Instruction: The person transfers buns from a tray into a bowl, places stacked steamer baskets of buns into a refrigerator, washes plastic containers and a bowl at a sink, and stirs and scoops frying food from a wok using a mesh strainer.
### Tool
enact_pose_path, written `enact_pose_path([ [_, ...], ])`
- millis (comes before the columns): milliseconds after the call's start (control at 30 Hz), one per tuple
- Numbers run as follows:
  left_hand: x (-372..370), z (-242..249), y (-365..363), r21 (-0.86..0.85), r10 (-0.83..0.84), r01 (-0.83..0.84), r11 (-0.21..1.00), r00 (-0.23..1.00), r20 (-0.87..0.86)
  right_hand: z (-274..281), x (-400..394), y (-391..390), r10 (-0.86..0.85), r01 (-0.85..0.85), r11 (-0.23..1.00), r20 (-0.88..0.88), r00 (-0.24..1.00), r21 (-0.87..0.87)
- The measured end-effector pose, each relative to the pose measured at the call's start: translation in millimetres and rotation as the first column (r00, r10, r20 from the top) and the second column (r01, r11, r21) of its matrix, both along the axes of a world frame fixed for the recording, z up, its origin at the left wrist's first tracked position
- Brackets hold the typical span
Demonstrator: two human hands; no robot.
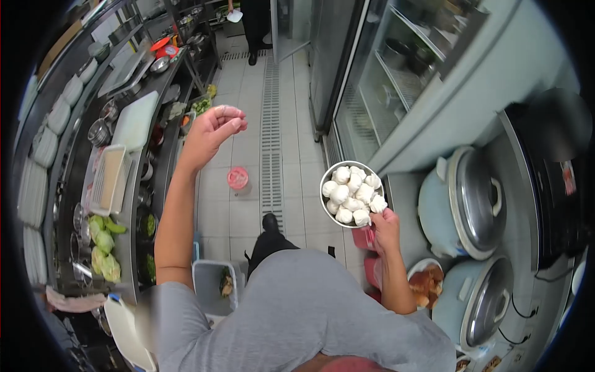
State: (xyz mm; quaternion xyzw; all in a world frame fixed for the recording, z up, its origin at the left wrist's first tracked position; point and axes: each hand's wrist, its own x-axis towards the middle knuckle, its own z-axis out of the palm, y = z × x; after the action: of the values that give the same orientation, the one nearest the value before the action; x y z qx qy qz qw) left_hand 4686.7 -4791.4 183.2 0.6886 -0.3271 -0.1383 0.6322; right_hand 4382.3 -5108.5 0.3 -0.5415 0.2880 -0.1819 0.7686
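Observation:
My right hand (387,230) grips the lower right rim of a round metal bowl (323,197), held out over the floor to my right. Rounded white pieces (352,191) with gathered tops, resembling garlic bulbs, fill it in a heap. One of them sits right at the rim by my fingers. My left hand (214,133) is raised in front of me, away from the bowl, its fingers loosely bent and the thumb apart from them. Nothing shows in it. Below, a container with a pink-red top (237,178) stands on the tiled floor.
Left, a steel counter carries a white basket (110,180), a cutting board (134,121) and green vegetables (102,239). Large lidded cookers (443,204) stand at right, near a glass-door fridge (387,80). A grey bin (214,285) is beside me; a person (254,28) stands ahead.

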Motion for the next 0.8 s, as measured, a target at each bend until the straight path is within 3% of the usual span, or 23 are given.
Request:
enact_pose_path([
  [167,223,18,-80,0.047,-0.179,0.176,0.983,0.981,0.080,10,153,-24,-0.132,0.132,0.991,0.023,0.991,-0.013],
  [267,334,50,-158,-0.053,-0.284,0.288,0.956,0.956,0.070,39,238,-31,-0.227,0.227,0.973,-0.006,0.974,0.035],
  [400,466,87,-275,-0.062,-0.285,0.297,0.953,0.946,0.156,65,335,-46,-0.346,0.346,0.937,0.002,0.938,0.050],
  [633,643,123,-486,-0.075,-0.088,0.109,0.991,0.968,0.235,66,461,-103,-0.428,0.428,0.904,0.042,0.903,0.013],
  [800,711,142,-586,-0.088,-0.165,0.184,0.979,0.968,0.187,71,552,-152,-0.491,0.491,0.871,0.013,0.871,-0.015],
])
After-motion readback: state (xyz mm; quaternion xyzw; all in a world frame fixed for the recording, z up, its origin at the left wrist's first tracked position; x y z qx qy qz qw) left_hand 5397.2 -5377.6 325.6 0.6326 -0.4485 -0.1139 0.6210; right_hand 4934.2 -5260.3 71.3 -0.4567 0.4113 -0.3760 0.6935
